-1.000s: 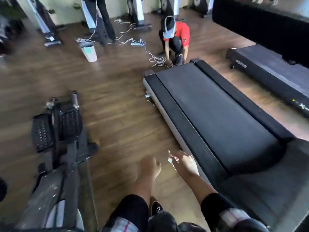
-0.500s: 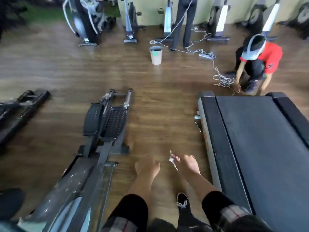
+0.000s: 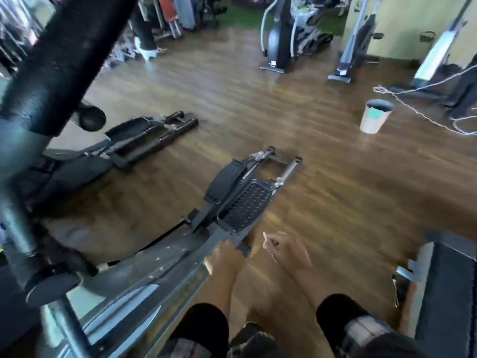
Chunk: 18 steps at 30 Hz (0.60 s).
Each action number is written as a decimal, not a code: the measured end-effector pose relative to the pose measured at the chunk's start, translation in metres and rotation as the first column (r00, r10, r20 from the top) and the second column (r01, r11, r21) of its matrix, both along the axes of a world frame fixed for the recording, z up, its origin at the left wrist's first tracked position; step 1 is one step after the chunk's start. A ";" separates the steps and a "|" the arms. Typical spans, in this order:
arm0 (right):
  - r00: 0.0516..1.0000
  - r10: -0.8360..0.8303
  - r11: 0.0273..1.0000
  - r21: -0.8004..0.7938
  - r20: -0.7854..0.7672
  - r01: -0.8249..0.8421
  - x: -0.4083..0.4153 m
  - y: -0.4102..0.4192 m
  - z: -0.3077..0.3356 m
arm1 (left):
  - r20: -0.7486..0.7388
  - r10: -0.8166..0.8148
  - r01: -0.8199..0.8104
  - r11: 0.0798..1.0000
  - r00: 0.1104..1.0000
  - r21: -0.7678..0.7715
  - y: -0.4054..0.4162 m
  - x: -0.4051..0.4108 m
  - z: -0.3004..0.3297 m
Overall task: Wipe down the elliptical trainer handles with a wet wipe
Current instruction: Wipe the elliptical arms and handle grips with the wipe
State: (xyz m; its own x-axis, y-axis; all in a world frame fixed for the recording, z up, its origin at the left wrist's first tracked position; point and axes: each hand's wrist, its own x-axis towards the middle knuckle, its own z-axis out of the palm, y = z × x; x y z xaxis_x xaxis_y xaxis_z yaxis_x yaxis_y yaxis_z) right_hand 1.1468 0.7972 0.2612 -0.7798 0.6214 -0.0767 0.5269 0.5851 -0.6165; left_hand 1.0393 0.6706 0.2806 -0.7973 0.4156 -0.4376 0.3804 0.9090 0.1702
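Now my left hand (image 3: 227, 257) hangs low in the middle of the frame, fingers curled loosely over the edge of the trainer's frame (image 3: 165, 257), though I cannot tell if it truly grips. My right hand (image 3: 286, 250) sits just beside it, closed into a fist; the wet wipe showed between its fingers half a second ago, but here it is too blurred to make out, so I only judge it is balled inside. My view has swung left since then: the treadmill (image 3: 449, 293) has slid to the lower right edge, and the pedals (image 3: 245, 192) have come to the centre. A thick black foam handle (image 3: 69, 50) now crosses the upper left, close and cut off by the frame. That probably puts the handle within reach, so wiping looks about to begin. The white bin (image 3: 374, 117) stands well apart at the right. Everything is smeared by motion, and the handle's upper end is out of frame.
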 end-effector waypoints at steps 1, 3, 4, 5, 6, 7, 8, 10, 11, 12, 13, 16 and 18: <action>1.000 0.017 1.000 -0.002 -0.026 -0.017 -0.016 0.008 0.002 | -0.002 0.028 -0.028 1.000 1.000 -0.003 0.005 -0.011 0.002; 0.995 0.054 0.998 0.026 -0.084 -0.052 -0.048 0.023 0.007 | -0.040 0.068 -0.068 0.998 0.997 -0.008 0.014 -0.035 0.007; 0.991 0.076 0.996 0.046 -0.107 -0.071 -0.063 0.029 0.011 | -0.055 0.094 -0.095 0.995 0.994 -0.005 0.018 -0.045 0.012; 0.986 0.109 0.993 0.063 -0.126 -0.102 -0.078 0.034 0.014 | -0.066 0.132 -0.132 0.991 0.989 0.008 0.021 -0.055 0.017; 0.979 0.146 0.988 0.079 -0.140 -0.136 -0.092 0.038 0.019 | -0.071 0.175 -0.174 0.984 0.982 0.028 0.023 -0.065 0.020; 0.972 0.173 0.984 0.077 -0.161 -0.162 -0.107 0.041 0.024 | -0.079 0.219 -0.215 0.975 0.973 0.050 0.025 -0.073 0.025; 0.965 0.187 0.982 0.054 -0.186 -0.180 -0.122 0.042 0.028 | -0.089 0.260 -0.254 0.965 0.961 0.071 0.027 -0.081 0.030; 0.949 0.202 0.977 -0.011 -0.244 -0.211 -0.148 0.042 0.039 | -0.109 0.347 -0.336 0.935 0.931 0.109 0.027 -0.094 0.038; 0.937 0.217 0.971 -0.036 -0.275 -0.236 -0.161 0.041 0.043 | -0.113 0.394 -0.381 0.916 0.912 0.124 0.025 -0.099 0.040; 0.921 0.242 0.961 -0.054 -0.306 -0.270 -0.172 0.039 0.047 | -0.113 0.442 -0.427 0.894 0.890 0.133 0.023 -0.103 0.042; 0.901 0.273 0.947 -0.068 -0.337 -0.313 -0.183 0.038 0.051 | -0.116 0.488 -0.472 0.870 0.865 0.144 0.021 -0.108 0.045; 0.821 0.373 0.883 -0.105 -0.433 -0.457 -0.219 0.039 0.065 | -0.143 0.617 -0.591 0.785 0.774 0.185 0.019 -0.124 0.051; 0.765 0.434 0.833 -0.113 -0.476 -0.542 -0.242 0.042 0.072 | -0.163 0.701 -0.667 0.712 0.694 0.220 0.023 -0.131 0.056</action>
State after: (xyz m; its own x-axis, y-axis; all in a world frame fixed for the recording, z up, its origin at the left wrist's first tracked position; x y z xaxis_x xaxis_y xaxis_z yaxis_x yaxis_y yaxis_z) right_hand 0.9046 0.8388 0.3333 -0.9601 0.1529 0.2340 -0.1281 0.5033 -0.8546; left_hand 0.9083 0.6935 0.3365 -0.9490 -0.2439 -0.1998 -0.2965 0.9061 0.3019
